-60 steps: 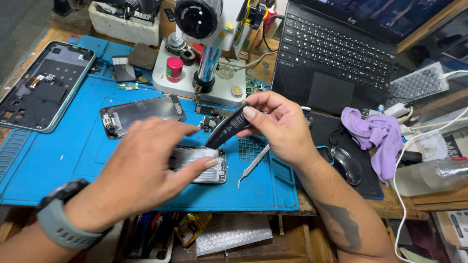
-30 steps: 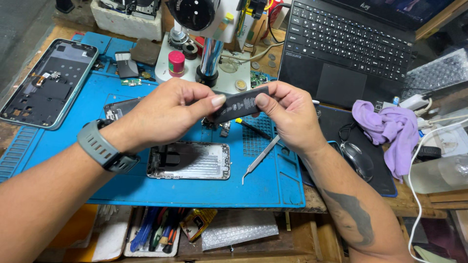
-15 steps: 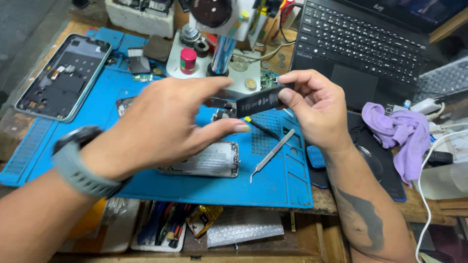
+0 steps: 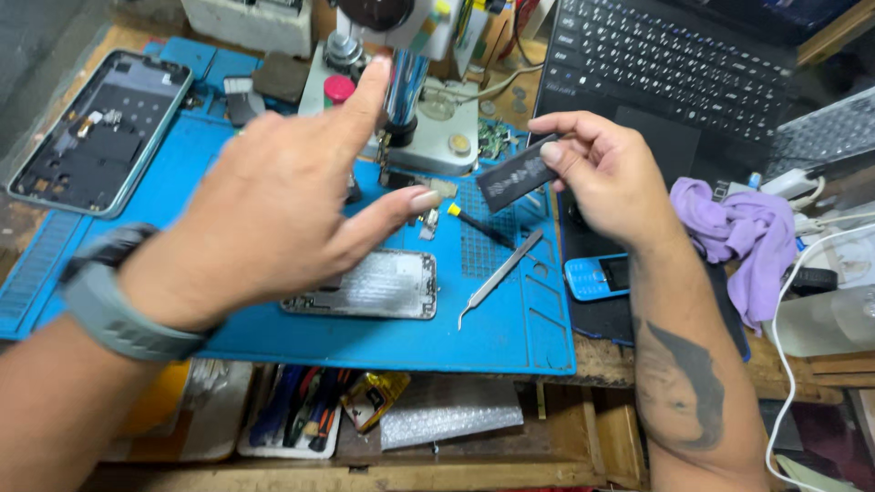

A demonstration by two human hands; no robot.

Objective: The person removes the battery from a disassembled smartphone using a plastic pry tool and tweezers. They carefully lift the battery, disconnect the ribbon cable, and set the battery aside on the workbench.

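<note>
Over the blue mat (image 4: 510, 337), the left hand (image 4: 273, 210) has let go and spreads open; at 2 o'clock, right hand (image 4: 606, 178) alone pinches the battery (image 4: 515, 175).

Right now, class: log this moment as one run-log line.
left hand: open, raised above blue mat | right hand: holds black battery | tweezers: on mat

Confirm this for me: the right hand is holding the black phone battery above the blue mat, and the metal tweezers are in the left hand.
One thing is wrong. The head view shows the tweezers lying on the blue mat, not in the left hand, which is empty with fingers spread. The right hand does hold the black battery.
</note>
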